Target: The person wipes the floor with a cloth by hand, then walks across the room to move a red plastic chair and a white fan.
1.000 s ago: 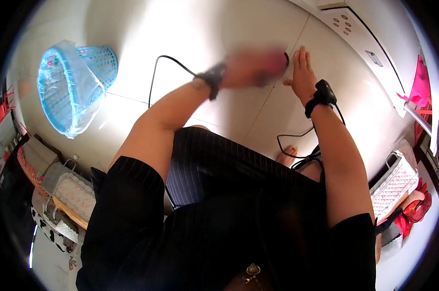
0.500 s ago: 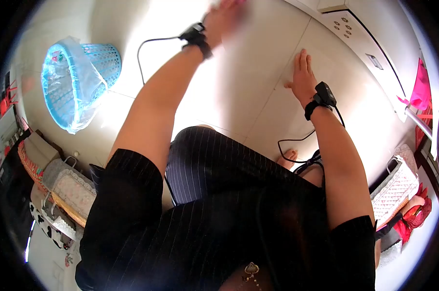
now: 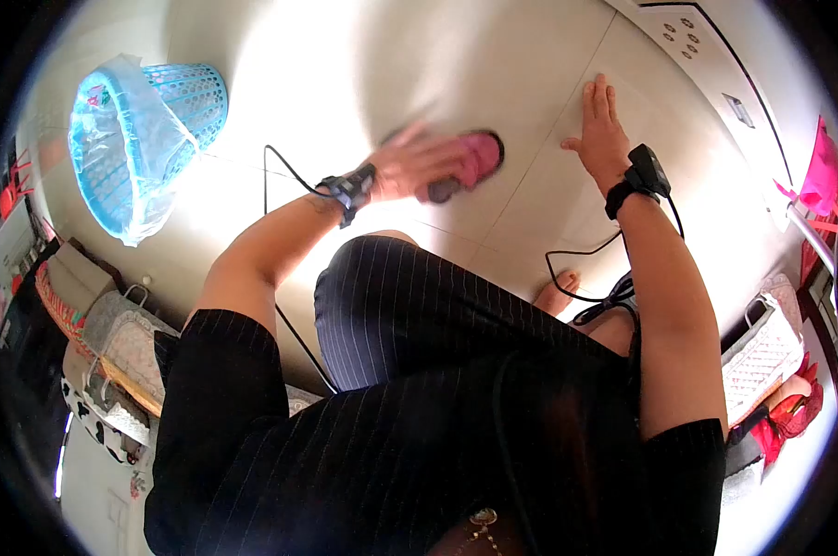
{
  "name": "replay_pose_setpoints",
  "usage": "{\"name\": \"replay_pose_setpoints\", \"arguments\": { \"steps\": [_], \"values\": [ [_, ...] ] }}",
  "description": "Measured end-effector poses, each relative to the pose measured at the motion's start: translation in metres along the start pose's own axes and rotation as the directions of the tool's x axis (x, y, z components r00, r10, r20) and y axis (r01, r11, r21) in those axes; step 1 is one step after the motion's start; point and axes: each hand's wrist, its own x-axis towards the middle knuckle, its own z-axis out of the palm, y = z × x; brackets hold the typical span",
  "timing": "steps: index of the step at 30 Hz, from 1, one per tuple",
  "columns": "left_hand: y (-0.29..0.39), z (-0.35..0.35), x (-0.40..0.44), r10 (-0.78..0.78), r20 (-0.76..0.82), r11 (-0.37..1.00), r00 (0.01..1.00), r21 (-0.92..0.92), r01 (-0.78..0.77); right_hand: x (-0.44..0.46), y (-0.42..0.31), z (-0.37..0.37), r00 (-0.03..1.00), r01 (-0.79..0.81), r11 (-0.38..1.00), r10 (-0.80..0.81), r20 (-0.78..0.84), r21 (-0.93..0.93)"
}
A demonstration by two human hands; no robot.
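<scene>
My left hand (image 3: 409,170) is low over the floor, smeared by motion, its fingers pointing right. It is against a pink slipper-like thing (image 3: 482,157) with a dark edge, and appears to hold it. The blur hides the exact grip and the thing's kind. A small dark rounded part (image 3: 444,190) shows just below the fingers. My right hand (image 3: 602,130) rests palm down on the pale tiled floor (image 3: 516,218), fingers stretched out, thumb to the side, holding nothing. Each wrist wears a black strapped device with a cable.
A blue openwork basket (image 3: 213,102) lined with a clear bag lies tilted at the left. A white cabinet (image 3: 752,83) stands at upper right. Cushioned seats (image 3: 141,347) line the left, and a quilted white one (image 3: 762,361) the right. My bare foot (image 3: 558,292) is near a loose cable.
My left hand has come down and nearer from the top edge, and the pink thing now shows beside it. The right hand keeps its place on the floor; the view has shifted slightly.
</scene>
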Motion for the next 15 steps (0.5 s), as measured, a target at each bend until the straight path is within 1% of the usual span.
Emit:
{"name": "replay_pose_setpoints", "arguments": {
  "steps": [1, 3, 5, 7, 8, 9, 10, 11, 13, 14, 15],
  "values": [
    [-0.015, -0.010, -0.001, -0.089, -0.092, 0.993, 0.992, -0.087, 0.081, 0.000, -0.003, -0.004, 1.000, -0.011, 1.000, 0.011, 0.020, -0.013],
    [-0.049, -0.022, 0.001, -0.309, -0.159, 0.951, 0.938, -0.043, 0.306, -0.003, -0.007, -0.007, 0.998, -0.005, 0.998, 0.008, 0.058, -0.060],
    [-0.095, -0.034, 0.007, -0.506, -0.246, 0.853, 0.827, -0.001, 0.521, -0.002, -0.009, -0.011, 0.997, 0.023, 0.992, -0.013, 0.076, -0.128],
    [-0.140, -0.042, 0.011, -0.554, -0.498, 0.743, 0.667, 0.067, 0.666, -0.002, -0.012, -0.021, 0.995, 0.012, 0.995, -0.002, 0.098, -0.099],
    [-0.158, -0.039, 0.018, -0.540, -0.551, 0.718, 0.636, 0.092, 0.690, -0.003, -0.014, -0.023, 0.994, 0.006, 0.997, 0.004, 0.112, -0.082],
    [-0.164, -0.046, 0.024, -0.522, -0.602, 0.691, 0.604, 0.117, 0.713, -0.003, -0.013, -0.020, 0.996, -0.009, 0.999, 0.014, 0.094, -0.052],
    [-0.162, -0.049, 0.038, -0.687, -0.608, 0.634, 0.398, -0.234, 0.737, -0.003, -0.010, -0.015, 0.997, -0.022, 1.000, 0.023, 0.075, -0.020],
    [-0.153, -0.056, 0.044, -0.786, -0.496, 0.587, 0.368, -0.414, 0.696, -0.003, -0.008, -0.010, 0.998, -0.030, 0.999, 0.030, 0.057, 0.012],
    [-0.125, -0.059, 0.059, -0.726, -0.438, 0.687, 0.530, -0.500, 0.528, -0.001, -0.006, -0.007, 0.998, -0.017, 0.998, 0.022, 0.063, -0.068],
    [-0.102, -0.044, 0.064, -0.675, -0.339, 0.735, 0.655, -0.234, 0.636, 0.001, -0.007, -0.006, 0.998, -0.007, 0.994, 0.014, 0.063, -0.106],
    [-0.079, -0.020, 0.066, -0.502, -0.510, 0.862, 0.699, -0.231, 0.451, 0.001, -0.006, -0.004, 0.998, 0.013, 0.995, -0.007, 0.059, -0.103]
  ]
}}
